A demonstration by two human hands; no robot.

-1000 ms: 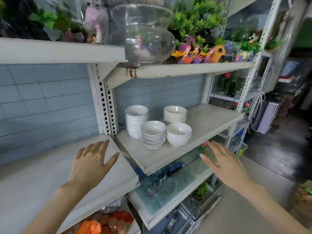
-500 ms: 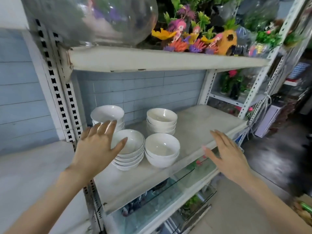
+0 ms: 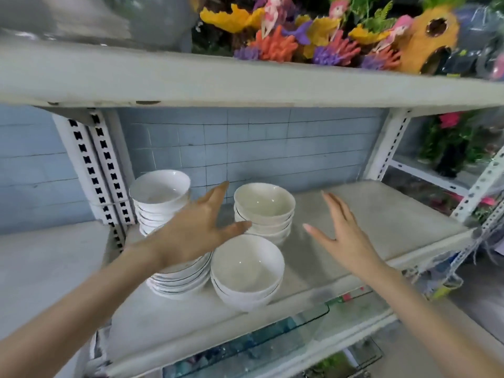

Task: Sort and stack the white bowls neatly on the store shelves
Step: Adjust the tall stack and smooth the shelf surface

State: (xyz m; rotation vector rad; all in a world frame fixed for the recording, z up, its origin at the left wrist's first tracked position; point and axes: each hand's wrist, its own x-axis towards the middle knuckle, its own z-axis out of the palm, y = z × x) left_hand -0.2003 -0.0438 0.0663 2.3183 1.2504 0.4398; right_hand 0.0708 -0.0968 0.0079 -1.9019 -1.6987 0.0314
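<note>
On the middle shelf (image 3: pixel 381 214) of a white metal store rack, a dusty pale-grey board carries four stacks of white bowls, all crowded toward its 9 o'clock end. Behind it runs a blue-grey tile wall (image 3: pixel 272 148), and two slotted uprights (image 3: pixel 92 170) stand side by side at the left.

The back-left stack (image 3: pixel 159 197) sits at 10 o'clock of the group and is the tallest. The back-right stack (image 3: pixel 264 208) sits at 1 o'clock and shows three or four rims. The front-right stack (image 3: pixel 246 271), at 5 o'clock, shows about three. The front-left stack (image 3: pixel 180 279), at 7 o'clock, holds shallower bowls, their count partly hidden.

The left hand (image 3: pixel 196 230) is spread over the front-left stack, its grip open and holding nothing, thumb close to the back-right stack; whether it touches a bowl I cannot tell. The right hand (image 3: pixel 343 233) hovers over bare shelf at 3 o'clock of the bowls, grip open, fingers straight.

An upper shelf (image 3: pixel 245 83) at 12 o'clock carries coral ornaments (image 3: pixel 275 45) and one pineapple house (image 3: pixel 428 42). Glass tanks (image 3: pixel 272 339) lie below at 6 o'clock.
</note>
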